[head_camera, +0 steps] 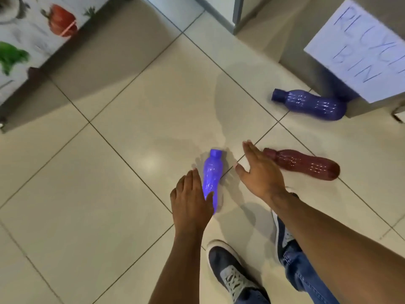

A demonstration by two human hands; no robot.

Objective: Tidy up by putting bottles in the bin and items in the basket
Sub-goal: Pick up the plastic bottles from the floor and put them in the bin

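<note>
— Bottles first?
— Yes. My left hand (190,200) reaches the bright purple bottle (212,178) lying on the floor tile (109,194), fingers spread, nothing gripped.
— Your right hand (258,172)?
— Flat, empty, above the maroon bottle (306,164). I must close, lift, carry to the bin (306,51).

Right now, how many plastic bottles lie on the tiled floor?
3: a bright violet plastic bottle beside the left hand, a maroon plastic bottle past the right hand, a dark blue plastic bottle against the bin.

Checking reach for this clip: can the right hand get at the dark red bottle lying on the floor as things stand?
Probably yes. The right hand is open and hovers over the cap end of the dark red bottle, which lies on its side on the floor with nothing on or against it. The left hand is busy at the violet bottle.
</note>
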